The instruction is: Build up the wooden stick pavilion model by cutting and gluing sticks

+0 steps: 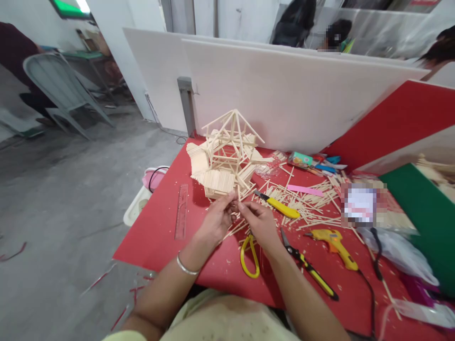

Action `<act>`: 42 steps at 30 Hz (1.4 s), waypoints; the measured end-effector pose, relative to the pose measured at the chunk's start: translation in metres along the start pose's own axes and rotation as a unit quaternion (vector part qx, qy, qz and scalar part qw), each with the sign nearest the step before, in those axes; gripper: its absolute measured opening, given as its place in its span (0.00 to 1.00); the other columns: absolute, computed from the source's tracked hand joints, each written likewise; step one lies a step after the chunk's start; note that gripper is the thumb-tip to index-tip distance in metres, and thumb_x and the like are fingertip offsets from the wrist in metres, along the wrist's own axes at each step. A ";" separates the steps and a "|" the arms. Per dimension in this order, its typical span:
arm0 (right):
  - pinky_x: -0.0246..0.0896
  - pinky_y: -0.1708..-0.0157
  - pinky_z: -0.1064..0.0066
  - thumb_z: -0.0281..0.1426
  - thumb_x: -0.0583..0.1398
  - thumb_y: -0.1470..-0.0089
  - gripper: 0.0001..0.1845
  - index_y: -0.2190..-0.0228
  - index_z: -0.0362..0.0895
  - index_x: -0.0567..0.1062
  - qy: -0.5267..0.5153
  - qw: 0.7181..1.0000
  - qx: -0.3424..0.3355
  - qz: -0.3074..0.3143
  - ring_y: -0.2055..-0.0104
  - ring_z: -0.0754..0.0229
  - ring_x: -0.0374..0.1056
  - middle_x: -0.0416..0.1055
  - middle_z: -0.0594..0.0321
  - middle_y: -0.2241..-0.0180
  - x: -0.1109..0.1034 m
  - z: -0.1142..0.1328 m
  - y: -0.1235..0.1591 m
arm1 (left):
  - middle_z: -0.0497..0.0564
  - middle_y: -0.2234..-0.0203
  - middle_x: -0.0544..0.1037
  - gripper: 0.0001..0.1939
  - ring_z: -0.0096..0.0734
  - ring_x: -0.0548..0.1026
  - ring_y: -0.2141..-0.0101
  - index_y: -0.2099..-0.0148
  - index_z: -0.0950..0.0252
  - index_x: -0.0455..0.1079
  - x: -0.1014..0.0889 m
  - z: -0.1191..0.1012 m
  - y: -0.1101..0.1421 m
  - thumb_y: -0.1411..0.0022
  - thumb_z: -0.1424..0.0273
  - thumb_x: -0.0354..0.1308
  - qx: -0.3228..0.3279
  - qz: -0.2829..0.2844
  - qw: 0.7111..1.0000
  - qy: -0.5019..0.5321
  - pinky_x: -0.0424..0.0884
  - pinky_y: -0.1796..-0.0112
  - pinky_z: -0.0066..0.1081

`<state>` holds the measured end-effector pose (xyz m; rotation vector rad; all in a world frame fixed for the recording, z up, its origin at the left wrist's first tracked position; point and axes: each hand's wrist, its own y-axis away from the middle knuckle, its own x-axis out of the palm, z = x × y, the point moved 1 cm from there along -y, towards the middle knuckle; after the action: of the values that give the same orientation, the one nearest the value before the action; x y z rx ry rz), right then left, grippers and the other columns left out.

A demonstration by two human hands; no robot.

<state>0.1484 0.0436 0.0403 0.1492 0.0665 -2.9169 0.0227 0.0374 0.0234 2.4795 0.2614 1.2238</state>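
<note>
My left hand (pixel 219 219) and my right hand (pixel 261 222) meet just in front of a small house-like model (pixel 218 179) built of thin pale wooden sticks. Both have their fingers pinched together around a short wooden stick (pixel 238 191), which is mostly covered by the fingertips. The model has an open peaked frame on top and slatted roof panels lower down. Below my right hand lie yellow-handled scissors (pixel 250 258), their blades hidden. A yellow utility knife (pixel 282 207) rests to the right of the model, on loose sticks (pixel 313 201).
On the red table (pixel 152 237) are a clear ruler (pixel 181 211), pruning shears (pixel 313 274), a yellow glue gun (pixel 334 244) with its cord, and a pink strip (pixel 304 190). White boards (pixel 284 94) stand behind. A person sits by a chair (pixel 60 85) at far left.
</note>
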 end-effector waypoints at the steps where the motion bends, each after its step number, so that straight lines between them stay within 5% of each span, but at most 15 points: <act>1: 0.67 0.63 0.68 0.43 0.63 0.44 0.14 0.70 0.45 0.81 -0.001 1.000 0.000 0.000 0.67 0.58 0.72 0.79 0.64 0.71 0.002 0.001 -0.005 | 0.47 0.76 0.77 0.15 0.22 0.72 0.76 0.67 0.68 0.75 0.001 -0.001 -0.002 0.52 0.65 0.74 0.002 -0.004 1.000 0.003 0.68 0.74 0.23; 12: 0.67 0.61 0.66 0.45 0.63 0.45 0.17 0.68 0.45 0.82 0.000 0.999 0.006 -0.052 0.66 0.57 0.73 0.80 0.63 0.69 0.014 -0.004 -0.030 | 0.54 0.71 0.81 0.11 0.32 0.77 0.68 0.66 0.70 0.78 0.014 -0.011 -0.024 0.48 0.66 0.69 -0.002 -0.011 1.000 -0.020 0.74 0.62 0.31; 23: 0.66 0.60 0.67 0.45 0.61 0.43 0.16 0.69 0.46 0.81 0.039 0.999 -0.002 -0.030 0.66 0.58 0.72 0.79 0.65 0.68 0.014 -0.012 -0.032 | 0.49 0.76 0.79 0.10 0.27 0.76 0.73 0.71 0.68 0.76 0.015 -0.011 -0.035 0.56 0.69 0.72 -0.002 -0.029 1.000 -0.004 0.71 0.68 0.27; 42: 0.68 0.54 0.63 0.43 0.62 0.43 0.15 0.61 0.47 0.82 0.046 0.999 -0.003 -0.024 0.59 0.55 0.75 0.81 0.63 0.62 0.013 -0.009 -0.028 | 0.49 0.76 0.77 0.04 0.27 0.73 0.73 0.72 0.67 0.76 0.012 -0.012 -0.041 0.51 0.72 0.67 0.016 -0.006 1.000 -0.017 0.69 0.66 0.27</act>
<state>0.1304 0.0689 0.0309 0.2833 0.0958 -2.9565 0.0206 0.0815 0.0223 2.5209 0.2886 1.1808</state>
